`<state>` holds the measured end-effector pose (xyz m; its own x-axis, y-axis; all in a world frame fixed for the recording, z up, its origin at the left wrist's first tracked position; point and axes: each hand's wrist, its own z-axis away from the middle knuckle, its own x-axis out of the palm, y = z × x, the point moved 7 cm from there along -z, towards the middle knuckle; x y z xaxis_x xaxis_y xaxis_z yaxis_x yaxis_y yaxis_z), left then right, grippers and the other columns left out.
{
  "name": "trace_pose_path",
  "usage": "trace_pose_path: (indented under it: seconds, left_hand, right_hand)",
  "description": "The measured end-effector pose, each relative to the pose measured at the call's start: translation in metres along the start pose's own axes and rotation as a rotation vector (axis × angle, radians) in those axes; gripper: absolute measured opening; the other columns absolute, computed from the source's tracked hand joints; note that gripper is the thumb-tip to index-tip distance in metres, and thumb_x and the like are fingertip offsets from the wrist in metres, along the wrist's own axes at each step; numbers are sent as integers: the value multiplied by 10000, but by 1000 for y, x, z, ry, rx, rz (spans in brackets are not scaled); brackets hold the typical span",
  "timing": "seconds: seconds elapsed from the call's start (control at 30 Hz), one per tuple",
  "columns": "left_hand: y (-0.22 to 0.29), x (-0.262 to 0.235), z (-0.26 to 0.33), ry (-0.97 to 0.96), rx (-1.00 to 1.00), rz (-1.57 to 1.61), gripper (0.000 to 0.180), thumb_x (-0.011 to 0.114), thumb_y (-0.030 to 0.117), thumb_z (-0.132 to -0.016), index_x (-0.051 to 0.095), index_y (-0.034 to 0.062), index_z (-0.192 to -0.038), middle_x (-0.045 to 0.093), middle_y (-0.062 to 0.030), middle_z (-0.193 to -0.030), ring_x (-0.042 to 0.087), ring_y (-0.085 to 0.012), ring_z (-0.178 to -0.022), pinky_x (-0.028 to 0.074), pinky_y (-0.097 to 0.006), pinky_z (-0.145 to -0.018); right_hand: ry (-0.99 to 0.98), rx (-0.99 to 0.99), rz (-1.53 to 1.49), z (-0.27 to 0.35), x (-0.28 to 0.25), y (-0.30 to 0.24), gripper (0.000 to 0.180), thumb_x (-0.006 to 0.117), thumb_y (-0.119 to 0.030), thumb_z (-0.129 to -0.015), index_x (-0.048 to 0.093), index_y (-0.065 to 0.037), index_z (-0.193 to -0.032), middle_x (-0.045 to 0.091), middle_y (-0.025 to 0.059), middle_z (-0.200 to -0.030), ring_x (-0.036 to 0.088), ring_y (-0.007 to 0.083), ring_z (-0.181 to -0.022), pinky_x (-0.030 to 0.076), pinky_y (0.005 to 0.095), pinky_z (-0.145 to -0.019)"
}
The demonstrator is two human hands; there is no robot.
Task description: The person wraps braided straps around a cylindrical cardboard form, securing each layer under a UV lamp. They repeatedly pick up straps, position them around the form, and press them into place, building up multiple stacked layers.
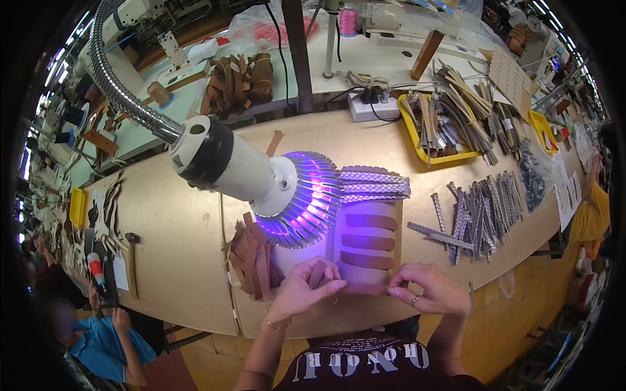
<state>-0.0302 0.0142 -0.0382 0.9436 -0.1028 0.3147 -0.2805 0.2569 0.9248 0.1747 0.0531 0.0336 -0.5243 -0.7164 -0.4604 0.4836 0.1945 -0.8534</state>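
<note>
A pale board (369,212) lies under a violet lamp (306,195), with brown leather strips (370,242) laid across it in rows. My left hand (306,285) pinches one end of the nearest brown strip (355,287). My right hand (432,289), a ring on one finger, holds the strip's other end at the board's near edge. A pile of brown leather strips (255,259) rests just left of my left hand. Silvery braided strips (375,184) lie along the board's far end.
The lamp's flexible metal neck (120,91) arcs in from the upper left. Several braided strips (479,212) are spread at right, a yellow tray (435,130) of strips behind them. A hammer (132,257) lies at left. Another person in blue (104,339) sits lower left.
</note>
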Motion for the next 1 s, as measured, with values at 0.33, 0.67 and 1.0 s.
trace_pose_path:
  seconds: [0.33, 0.67, 1.0]
  left_hand:
    - [-5, -6, -4, 81, -40, -103, 249, 726, 67, -875, 491, 78, -793, 355, 92, -673, 304, -19, -625, 297, -190, -583]
    - [-10, 6, 4, -11, -71, 208, 228, 653, 30, -910, 445, 93, -840, 486, 30, -813, 415, -31, -741, 367, -194, -663]
    - [-27, -6, 1, 205, -109, 327, 229, 619, 107, -970, 424, 111, -850, 523, 22, -816, 401, -25, -580, 356, -219, -536]
  right_hand:
    - [91, 30, 79, 6, -15, 12, 166, 684, -181, -889, 655, -18, -898, 666, 140, -811, 660, 311, -750, 510, 383, -669]
    - [16, 18, 70, 2, -15, 14, 177, 676, -180, -896, 652, -5, -894, 657, 141, -803, 655, 293, -738, 507, 378, -662]
    - [-98, -13, 181, -6, -16, 13, 202, 650, -245, -909, 671, -43, -908, 660, 119, -856, 644, 314, -765, 493, 404, -684]
